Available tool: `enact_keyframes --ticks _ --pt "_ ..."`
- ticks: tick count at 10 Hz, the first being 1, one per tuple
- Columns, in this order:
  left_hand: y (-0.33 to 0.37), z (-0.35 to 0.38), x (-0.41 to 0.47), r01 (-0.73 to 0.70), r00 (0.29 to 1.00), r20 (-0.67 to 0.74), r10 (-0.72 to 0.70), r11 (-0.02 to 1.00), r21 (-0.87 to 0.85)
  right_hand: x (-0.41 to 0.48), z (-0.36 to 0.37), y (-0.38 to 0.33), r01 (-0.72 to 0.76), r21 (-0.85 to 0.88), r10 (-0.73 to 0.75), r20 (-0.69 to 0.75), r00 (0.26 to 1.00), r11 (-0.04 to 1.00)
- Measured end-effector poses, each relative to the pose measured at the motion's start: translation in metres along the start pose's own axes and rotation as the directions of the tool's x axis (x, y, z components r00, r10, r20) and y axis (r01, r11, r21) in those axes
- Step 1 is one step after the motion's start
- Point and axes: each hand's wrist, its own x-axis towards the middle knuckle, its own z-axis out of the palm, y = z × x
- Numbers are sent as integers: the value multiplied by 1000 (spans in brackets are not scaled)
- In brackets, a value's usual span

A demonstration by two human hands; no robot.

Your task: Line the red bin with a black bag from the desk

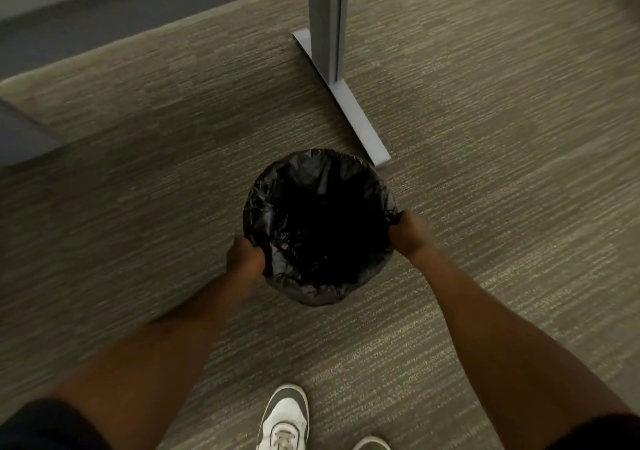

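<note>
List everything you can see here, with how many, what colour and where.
bag: one, black, on the carpet, centre, mouth open and folded over a round rim, covering what it lines
desk leg: one, grey, upright behind the bag
desk foot: one, grey, flat on the carpet, its end beside the bag
carpet: one, beige-green, striped, all over
shoes: two, white and dark, bottom edge
left hand: one, gripping the bag's left edge
right hand: one, gripping the bag's right edge
</note>
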Motion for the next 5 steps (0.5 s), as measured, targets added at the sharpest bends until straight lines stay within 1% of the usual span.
enact_keyframes --ticks 1,2,3,4,5 --pt "5 -4 -4 -10 1000 10 10 999 -30 1 -2 -4 7 21 -7 -13 1000 1000" --pt "9 -10 -14 -15 1000 -14 15 999 -39 -8 -3 -9 27 69 -23 -57 998 997" --pt "0 -20 -40 -239 953 -99 288 909 342 -28 -8 -16 98 -81 -104 -70 992 992" --pt "-1 -34 -73 -395 782 -78 618 589 704 -61 -24 -30 227 -331 -292 -162 943 916" --pt "5 -40 -107 -397 696 -73 715 467 790 -95 -40 -47 371 -479 -522 -231 821 796"
